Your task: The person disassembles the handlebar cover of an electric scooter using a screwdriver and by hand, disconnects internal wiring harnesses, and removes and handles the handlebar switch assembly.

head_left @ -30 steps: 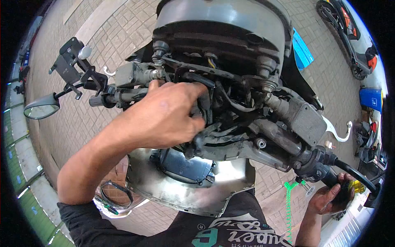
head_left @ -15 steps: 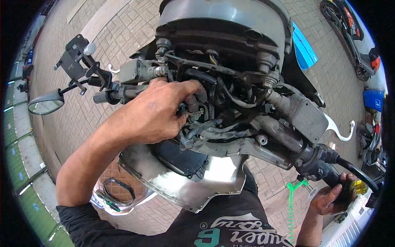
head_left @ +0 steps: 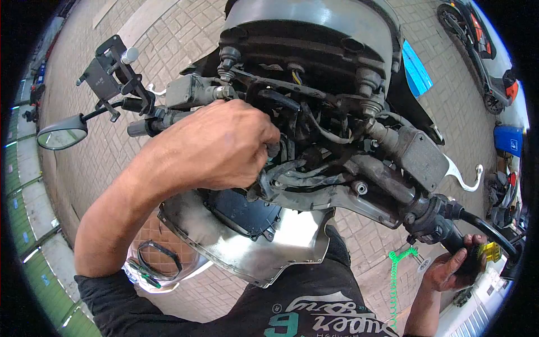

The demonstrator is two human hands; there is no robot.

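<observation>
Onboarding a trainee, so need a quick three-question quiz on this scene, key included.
1. True or false: the left hand is reaching in beside the cables of the two-wheeler's front end.
2. Fill in: the ____ hand is at a black handlebar grip.
3. What colour is the coiled line? a) red b) green c) blue

Key: 1 true; 2 right; 3 b.

Most fingertips of the left hand [head_left: 216, 147] were hidden from us. We saw the dark shirt [head_left: 252, 306] cut by the lower edge.
</observation>
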